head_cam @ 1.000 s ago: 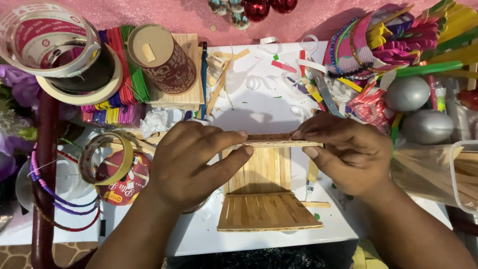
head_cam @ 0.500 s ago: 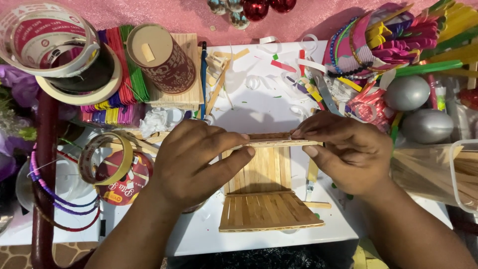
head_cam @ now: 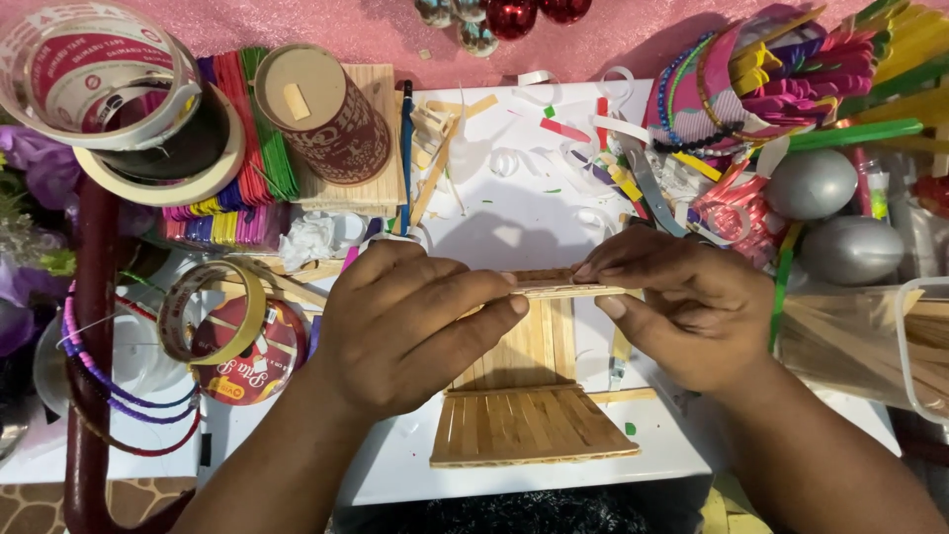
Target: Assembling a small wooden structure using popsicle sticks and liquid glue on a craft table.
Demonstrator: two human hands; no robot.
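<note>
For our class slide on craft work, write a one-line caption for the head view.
Left hand and right hand press a craft stick onto a small stick-built house.

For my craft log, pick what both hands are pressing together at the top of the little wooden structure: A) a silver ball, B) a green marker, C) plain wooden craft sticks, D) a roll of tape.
C: the left hand and right hand pinch plain wooden craft sticks along the top of the stick-built structure.

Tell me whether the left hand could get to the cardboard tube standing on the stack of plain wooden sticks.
Probably yes, once it lets go. The left hand is pressed on the wooden stick panel with the right hand. The cardboard tube stands up-left of it, with only low sticks and paper scraps between.
</note>
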